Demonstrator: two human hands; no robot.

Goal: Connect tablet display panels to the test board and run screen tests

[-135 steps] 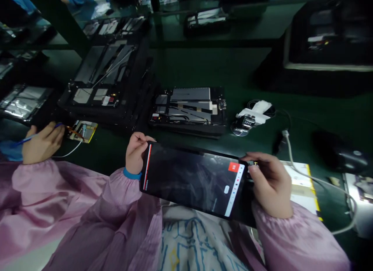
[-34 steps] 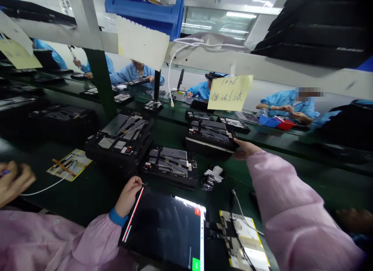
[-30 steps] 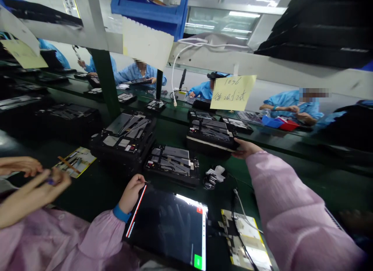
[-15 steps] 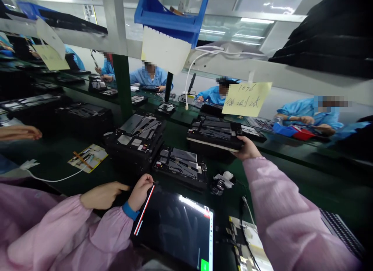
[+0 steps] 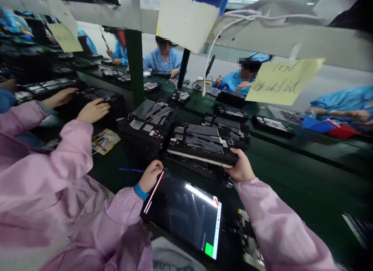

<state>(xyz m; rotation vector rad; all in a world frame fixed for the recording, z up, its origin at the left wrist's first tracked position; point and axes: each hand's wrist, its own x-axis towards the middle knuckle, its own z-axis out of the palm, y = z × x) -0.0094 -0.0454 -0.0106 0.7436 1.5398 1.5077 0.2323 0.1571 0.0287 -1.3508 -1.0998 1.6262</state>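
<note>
My left hand, with a blue band at the wrist, pinches the upper left corner of a lit tablet screen. That screen leans toward me, mostly dark, with a white strip and a green square along one side. In my right hand is an open-backed tablet with a pale edge, gripped by its right end. Its grey battery panels and cables face up. It hangs over another open device, which it mostly covers. Just left of it stands a stack of similar open devices.
At left, a co-worker's hands reach over a black stack. Yellow-edged parts and a blue pen lie nearby. A note and a white cable hang from the shelf. Several people in blue sit opposite.
My right hand has brought the open-backed tablet nearer and left, off the rear stack. My left hand keeps its hold on the screen. The co-worker's hands have moved to the left stack.
</note>
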